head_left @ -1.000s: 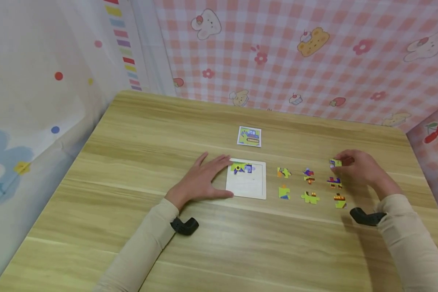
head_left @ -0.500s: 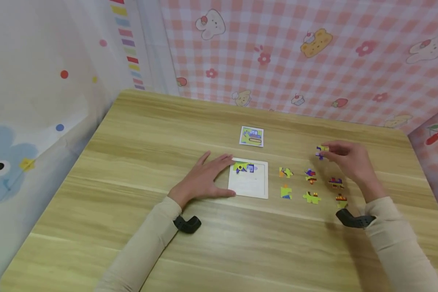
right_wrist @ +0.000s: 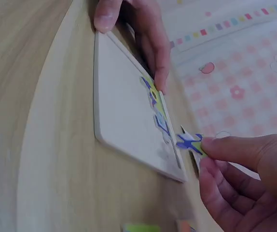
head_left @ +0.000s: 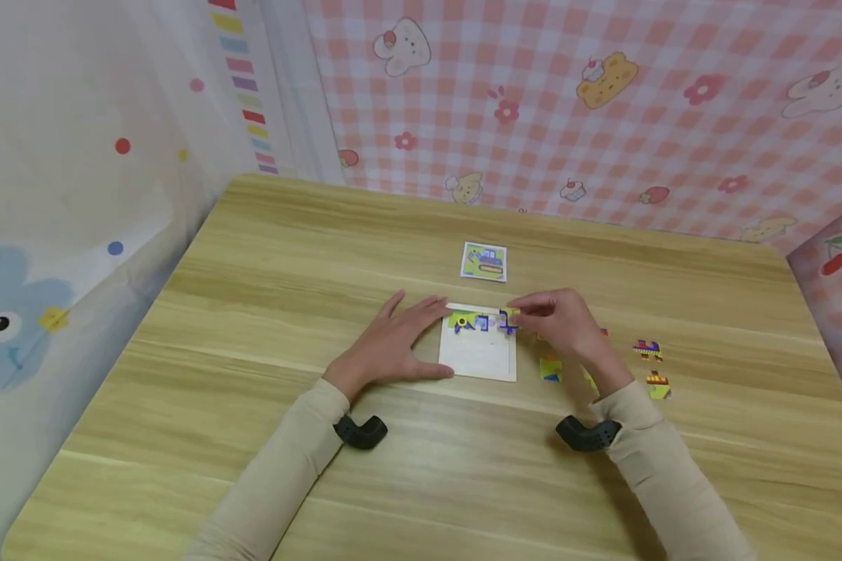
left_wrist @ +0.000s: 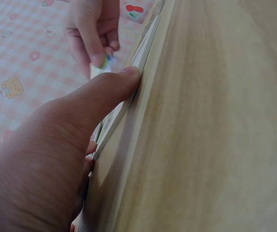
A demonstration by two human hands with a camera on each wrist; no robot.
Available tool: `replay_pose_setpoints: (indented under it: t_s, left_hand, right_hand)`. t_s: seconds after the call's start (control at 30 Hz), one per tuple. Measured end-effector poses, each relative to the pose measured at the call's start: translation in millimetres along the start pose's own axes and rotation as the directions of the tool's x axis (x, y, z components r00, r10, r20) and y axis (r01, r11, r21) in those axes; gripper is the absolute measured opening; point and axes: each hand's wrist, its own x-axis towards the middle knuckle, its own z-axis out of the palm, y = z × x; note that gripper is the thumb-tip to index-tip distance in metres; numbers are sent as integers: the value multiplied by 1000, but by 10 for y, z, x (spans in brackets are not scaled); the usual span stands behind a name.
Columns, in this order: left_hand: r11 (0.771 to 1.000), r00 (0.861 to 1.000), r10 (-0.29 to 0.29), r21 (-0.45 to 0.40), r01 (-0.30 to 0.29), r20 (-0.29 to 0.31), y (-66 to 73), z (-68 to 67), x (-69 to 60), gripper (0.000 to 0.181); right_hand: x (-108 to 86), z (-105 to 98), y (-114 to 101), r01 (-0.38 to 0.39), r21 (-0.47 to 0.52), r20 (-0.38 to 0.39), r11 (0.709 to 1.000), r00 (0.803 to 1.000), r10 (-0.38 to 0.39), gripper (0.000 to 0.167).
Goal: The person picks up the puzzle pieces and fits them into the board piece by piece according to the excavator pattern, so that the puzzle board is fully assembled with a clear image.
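We see the right hand's grip point(head_left: 561, 321) pinching a jigsaw piece point(right_wrist: 191, 144) between thumb and fingers, by the top right corner of the white tray point(head_left: 477, 360). The left hand point(head_left: 393, 343) is spread along the tray's left edge, thumb and fingertips touching it near the corners. Joined pieces point(head_left: 463, 321) lie inside the top edge, with bare tray floor below. Wooden counter point(head_left: 421, 483) surrounds the tray, its far edge well apart; the near edge is cut off. We cannot tell whether the pinched piece touches the tray, and the right hand and wrist partly hide some loose pieces point(head_left: 648, 349). From the grip, the tray lies left, the loose pieces right, and the picture card point(head_left: 483, 262) beyond, to the left.
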Motion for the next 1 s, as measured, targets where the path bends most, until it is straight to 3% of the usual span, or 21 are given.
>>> replay_pose_setpoints:
  t_s: [0.23, 0.5, 0.77, 1.0]
  left_hand:
    - [1000, 1000, -3, 2, 3, 7, -3, 13, -5, 102]
    - [1000, 1000, 2, 5, -2, -1, -6, -1, 3, 102]
    - [1000, 1000, 1, 1, -1, 2, -2, 0, -2, 101]
    - [1000, 1000, -6, -1, 6, 3, -8, 2, -1, 101]
  right_hand:
    - [84, 124, 134, -22, 1, 27, 1000, 999, 22, 22]
    - [115, 168, 127, 2, -43, 25, 999, 1000, -1, 24]
    - [121, 241, 111, 27, -124, -27, 992, 999, -31, 21]
    - [133, 291, 103, 39, -118, -59, 992, 997, -46, 20]
